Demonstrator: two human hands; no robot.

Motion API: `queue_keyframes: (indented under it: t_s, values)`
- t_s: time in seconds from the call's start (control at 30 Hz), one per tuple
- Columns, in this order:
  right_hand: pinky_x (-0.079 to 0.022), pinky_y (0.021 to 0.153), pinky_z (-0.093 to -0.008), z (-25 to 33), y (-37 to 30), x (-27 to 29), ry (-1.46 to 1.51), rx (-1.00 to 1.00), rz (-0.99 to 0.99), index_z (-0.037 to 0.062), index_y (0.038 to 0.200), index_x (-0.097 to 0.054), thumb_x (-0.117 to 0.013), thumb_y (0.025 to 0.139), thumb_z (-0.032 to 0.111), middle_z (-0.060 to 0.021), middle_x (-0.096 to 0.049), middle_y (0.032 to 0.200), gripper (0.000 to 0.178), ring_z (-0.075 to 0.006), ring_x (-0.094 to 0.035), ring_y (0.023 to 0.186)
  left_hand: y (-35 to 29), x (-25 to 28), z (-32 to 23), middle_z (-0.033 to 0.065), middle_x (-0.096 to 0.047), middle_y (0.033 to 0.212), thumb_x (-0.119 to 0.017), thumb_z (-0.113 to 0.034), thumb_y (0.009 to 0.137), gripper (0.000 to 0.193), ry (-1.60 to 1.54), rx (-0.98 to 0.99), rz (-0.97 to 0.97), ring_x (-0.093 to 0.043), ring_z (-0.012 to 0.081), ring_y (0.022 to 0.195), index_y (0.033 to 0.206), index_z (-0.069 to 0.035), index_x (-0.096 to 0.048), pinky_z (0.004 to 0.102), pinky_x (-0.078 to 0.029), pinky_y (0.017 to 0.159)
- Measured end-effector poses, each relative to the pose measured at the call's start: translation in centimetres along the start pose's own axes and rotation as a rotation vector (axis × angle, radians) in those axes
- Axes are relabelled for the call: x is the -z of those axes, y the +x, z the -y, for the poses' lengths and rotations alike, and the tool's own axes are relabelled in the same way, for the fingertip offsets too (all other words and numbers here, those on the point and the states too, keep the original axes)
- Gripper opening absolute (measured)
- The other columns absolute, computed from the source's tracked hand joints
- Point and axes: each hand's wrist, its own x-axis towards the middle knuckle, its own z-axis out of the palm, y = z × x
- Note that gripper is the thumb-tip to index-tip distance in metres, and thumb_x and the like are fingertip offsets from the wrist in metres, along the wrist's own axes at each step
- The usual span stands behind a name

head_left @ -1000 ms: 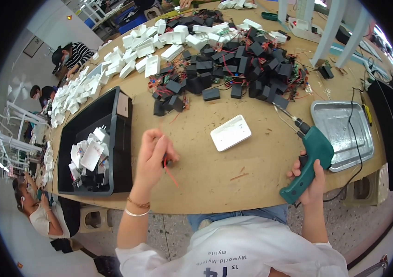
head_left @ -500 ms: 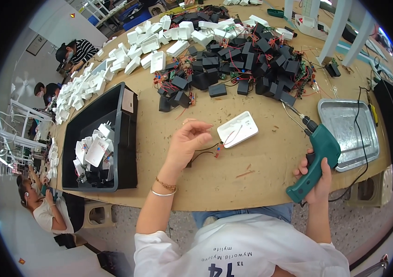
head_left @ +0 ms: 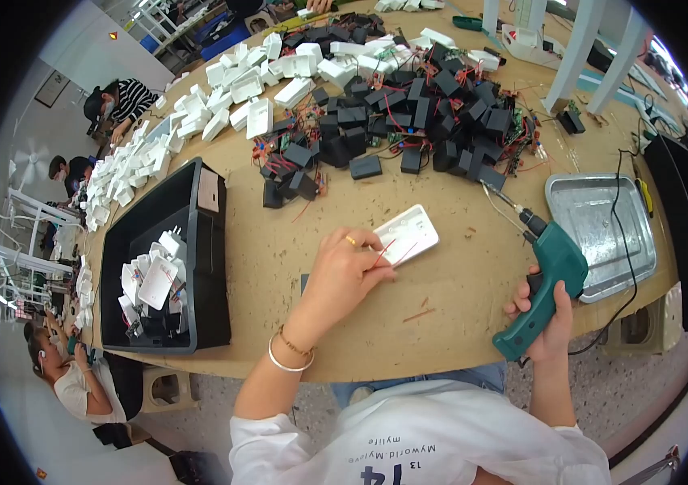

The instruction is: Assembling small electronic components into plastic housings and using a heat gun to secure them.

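Note:
A white plastic shell point(head_left: 412, 234) lies tilted on the table with its hollow side up and thin red wires point(head_left: 387, 252) across its near left end. My left hand point(head_left: 349, 265) is over that end, thumb and fingers drawn together beside the wires. What the fingertips pinch is hidden under them. A dark block point(head_left: 304, 283) peeks out behind my left wrist. My right hand point(head_left: 550, 315) is wrapped round the handle of a green soldering gun point(head_left: 550, 271). Its metal tip and thin feed tube point up and left, near the edge of a heap of black blocks point(head_left: 433, 113).
A black bin point(head_left: 213, 267) with white shells and wired parts stands at the left. White shells point(head_left: 247, 85) are piled along the far left. To the right are a metal tray point(head_left: 602, 234), a black cable and white uprights point(head_left: 574, 61). Other people work beyond the left side.
My left hand has moved right onto the shell's near end, covering the small board and dark wires seen before. My right hand still holds the soldering gun. The whole view has shifted slightly.

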Motion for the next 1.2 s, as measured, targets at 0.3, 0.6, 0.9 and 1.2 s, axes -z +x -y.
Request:
queue_keyframes:
  t_s: [0.3,0.6,0.9,1.2]
  values:
    - [-0.046,0.069,-0.0363,-0.2,-0.7,0.7,-0.003,-0.011,-0.031,0.0080,0.115,-0.047,-0.051,0.090,0.045,-0.0070,-0.055,0.086,0.044,-0.0157,-0.053,0.072,-1.7,-0.6,-2.6,-0.0025,-0.066,0.098,-0.066,-0.015,0.076,0.006,0.150,-0.239,0.044,-0.056,0.0208,0.100,0.079,-0.010,-0.066,0.0374,-0.042,0.090]
    - [-0.044,0.071,-0.0369,-0.2,-0.9,0.4,-0.088,0.074,0.036,0.0060,0.117,-0.044,-0.053,0.088,0.044,-0.0099,-0.054,0.086,0.049,-0.0166,-0.052,0.072,-2.7,-1.0,-5.3,-0.0010,-0.062,0.082,-0.068,-0.017,0.073,0.015,0.104,-0.289,-0.081,-0.057,0.0157,0.083,0.087,-0.013,-0.064,0.0397,-0.041,0.089]
    - [-0.041,0.069,-0.0365,-1.5,-3.2,0.6,-0.298,0.244,0.154,0.0037,0.116,-0.044,-0.055,0.085,0.046,-0.0104,-0.054,0.082,0.054,-0.0160,-0.050,0.068,-0.1,-3.5,-5.5,0.0188,-0.050,0.118,-0.064,-0.006,0.082,0.009,0.153,-0.006,-0.412,-0.049,0.0321,0.095,0.084,-0.001,-0.056,0.0367,-0.041,0.080]
    - [-0.040,0.069,-0.0356,-1.5,-3.3,0.4,-0.306,0.250,0.120,0.0026,0.114,-0.045,-0.055,0.085,0.046,-0.0096,-0.054,0.078,0.053,-0.0154,-0.050,0.067,-0.5,-4.9,-5.3,0.0142,-0.053,0.111,-0.060,-0.007,0.081,0.012,0.251,-0.165,-0.159,-0.047,0.0311,0.112,0.090,-0.003,-0.053,0.0448,-0.034,0.094]
